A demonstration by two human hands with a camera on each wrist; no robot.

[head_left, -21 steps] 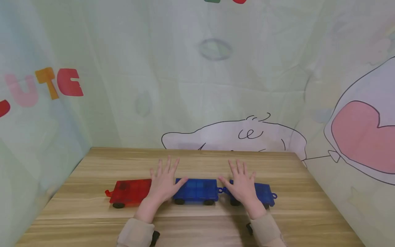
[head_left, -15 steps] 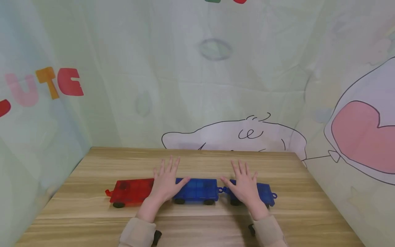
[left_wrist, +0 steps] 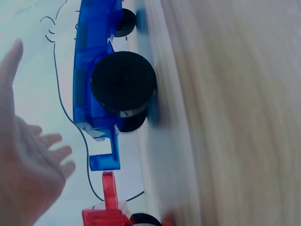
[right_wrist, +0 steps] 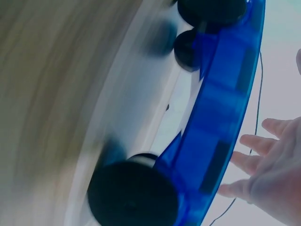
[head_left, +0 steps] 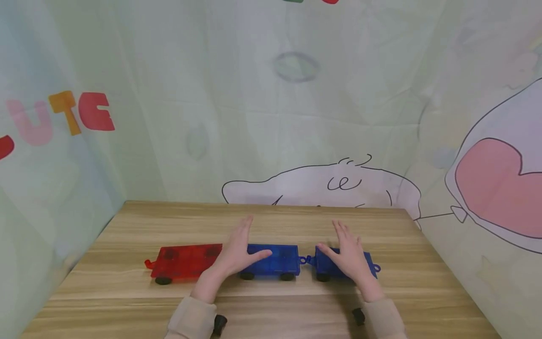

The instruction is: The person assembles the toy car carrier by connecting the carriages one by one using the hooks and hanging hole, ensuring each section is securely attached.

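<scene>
Three see-through toy train cars on black wheels stand in a row: a red car (head_left: 182,261) at left, a blue car (head_left: 277,259) in the middle, another blue car (head_left: 323,266) at right. My left hand (head_left: 235,254) hovers over the red and middle cars, fingers straight and thumb spread. Above the right car is my right hand (head_left: 349,259), its fingers extended, holding nothing. A blue hook (left_wrist: 107,161) comes close to a red coupling piece (left_wrist: 110,190) in the left wrist view; whether they are linked I cannot tell. Ring and hook meet between the blue cars.
The cars stand on a wood-grain table (head_left: 271,306). Behind and beside it hangs a pale printed cloth (head_left: 169,117) with letters and a cartoon drawing. A red hook (head_left: 149,264) sticks out at the row's left end, a blue ring (head_left: 377,268) at its right end.
Both hands have shifted to the right and turned, so their fingers look closer together. The cars have stayed where they were.
</scene>
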